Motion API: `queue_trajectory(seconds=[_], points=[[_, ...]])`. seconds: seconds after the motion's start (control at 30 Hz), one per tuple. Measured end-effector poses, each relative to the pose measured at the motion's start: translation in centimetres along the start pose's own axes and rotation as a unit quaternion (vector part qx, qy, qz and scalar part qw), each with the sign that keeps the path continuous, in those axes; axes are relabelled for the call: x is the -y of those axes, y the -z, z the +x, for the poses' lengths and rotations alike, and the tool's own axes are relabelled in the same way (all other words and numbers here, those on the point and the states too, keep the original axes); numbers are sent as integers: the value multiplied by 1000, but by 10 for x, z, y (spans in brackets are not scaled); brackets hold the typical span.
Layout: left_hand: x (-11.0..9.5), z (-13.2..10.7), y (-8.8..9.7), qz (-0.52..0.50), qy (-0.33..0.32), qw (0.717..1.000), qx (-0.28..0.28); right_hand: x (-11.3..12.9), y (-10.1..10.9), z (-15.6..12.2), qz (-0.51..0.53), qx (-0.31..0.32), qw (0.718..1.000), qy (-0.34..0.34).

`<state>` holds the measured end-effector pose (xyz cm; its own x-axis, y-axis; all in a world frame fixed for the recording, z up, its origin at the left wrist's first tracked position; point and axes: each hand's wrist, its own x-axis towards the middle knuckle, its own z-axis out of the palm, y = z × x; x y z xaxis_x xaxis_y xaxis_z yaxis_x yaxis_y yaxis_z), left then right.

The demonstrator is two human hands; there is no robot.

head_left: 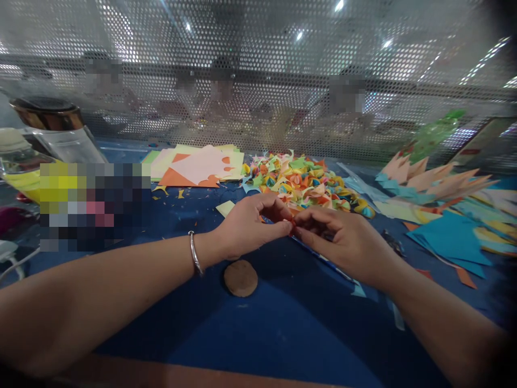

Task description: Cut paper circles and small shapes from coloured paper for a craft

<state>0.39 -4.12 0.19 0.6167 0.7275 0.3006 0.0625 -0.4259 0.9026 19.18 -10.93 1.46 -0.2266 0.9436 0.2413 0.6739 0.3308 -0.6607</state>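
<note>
My left hand [258, 223], with a silver bangle on its wrist, and my right hand [343, 234] meet fingertip to fingertip above the blue table. Both are closed in a pinch on a small red-orange piece [292, 221], which looks like paper and is mostly hidden by the fingers. Just below the left hand lies a round, flat brown disc [241, 278]. Behind the hands is a heap of small folded paper pieces [299, 178] in many colours. Under the right hand, a thin pen-like stick [325, 261] lies at a slant.
Sheets of coloured paper [194, 164] are stacked at back left, near a lidded clear bottle [60, 134]. On the right are peach pointed paper shapes [428, 175], blue paper sheets [448, 240] and a green bottle [434, 134]. A perforated metal screen [258, 81] stands behind, with people beyond.
</note>
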Motion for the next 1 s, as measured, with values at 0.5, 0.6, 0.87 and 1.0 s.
queue_trajectory(seconds=[0.5, 0.6, 0.87, 1.0], points=[[2, 3, 4, -127, 42, 990, 38, 0, 4, -1, -11, -31, 999, 17], [2, 3, 5, -154, 50, 985, 51, 1, 6, -1, -11, -36, 999, 22], [5, 4, 6, -165, 38, 983, 64, 4, 7, 0, -28, -33, 998, 39], [6, 4, 6, -167, 29, 983, 65, 4, 6, -1, -29, -32, 998, 40]])
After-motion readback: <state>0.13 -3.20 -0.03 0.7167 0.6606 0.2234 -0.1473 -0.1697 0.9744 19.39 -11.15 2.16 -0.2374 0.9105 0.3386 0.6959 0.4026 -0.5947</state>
